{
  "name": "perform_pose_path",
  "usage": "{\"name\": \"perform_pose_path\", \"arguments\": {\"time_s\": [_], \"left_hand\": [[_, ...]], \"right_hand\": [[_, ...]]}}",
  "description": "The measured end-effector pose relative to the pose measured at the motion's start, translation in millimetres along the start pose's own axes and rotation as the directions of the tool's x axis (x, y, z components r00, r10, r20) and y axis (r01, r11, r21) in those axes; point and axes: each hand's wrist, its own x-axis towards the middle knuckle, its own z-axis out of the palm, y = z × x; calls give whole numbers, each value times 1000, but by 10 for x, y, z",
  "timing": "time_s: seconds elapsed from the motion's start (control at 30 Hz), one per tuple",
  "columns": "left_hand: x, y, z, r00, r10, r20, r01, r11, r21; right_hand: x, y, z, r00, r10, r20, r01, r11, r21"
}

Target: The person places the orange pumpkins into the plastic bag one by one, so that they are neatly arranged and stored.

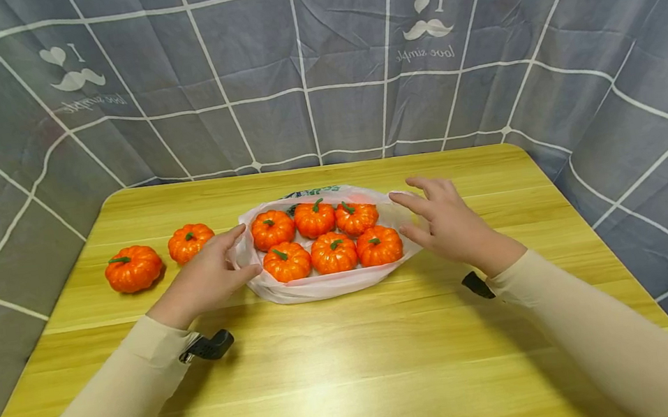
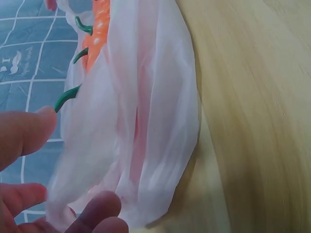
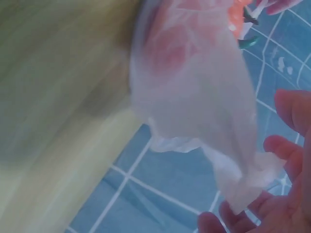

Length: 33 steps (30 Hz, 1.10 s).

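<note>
In the head view a thin white plastic bag [image 1: 313,289] lies on the table with its mouth spread wide. Several small orange pumpkins [image 1: 333,253] with green stems sit inside in two rows. My left hand [image 1: 206,274] is at the bag's left end, thumb and fingers apart; in the left wrist view its fingers lie around a loose flap of plastic without a visible pinch. At the right end is my right hand [image 1: 445,215], fingers spread. The right wrist view has the bag's handle [image 3: 238,184] lying against those fingers, the thumb well away from it.
Two more pumpkins stand on the wooden table [image 1: 342,369] left of the bag: one pumpkin [image 1: 133,269] farther out, another pumpkin [image 1: 189,243] close behind my left hand. A grey checked curtain [image 1: 338,46] surrounds the table's back and sides.
</note>
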Motion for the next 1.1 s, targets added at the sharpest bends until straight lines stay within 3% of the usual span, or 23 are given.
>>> {"name": "perform_pose_path", "arguments": {"time_s": [0.47,0.63,0.83,1.1], "left_hand": [[-158,-114,-282,994,-37,-101,45,996,79],[-198,-266,-385,987,-12,-158,29,994,107],[-241,-532,-519,966,15,-257,37,980,196],[-309,-862,-654,948,-63,-312,130,971,201]], "right_hand": [[14,179,48,986,52,161,-56,998,25],[43,201,98,981,50,185,-56,998,31],[86,203,145,976,49,214,-58,998,36],[131,216,197,973,81,218,-91,995,36]]}}
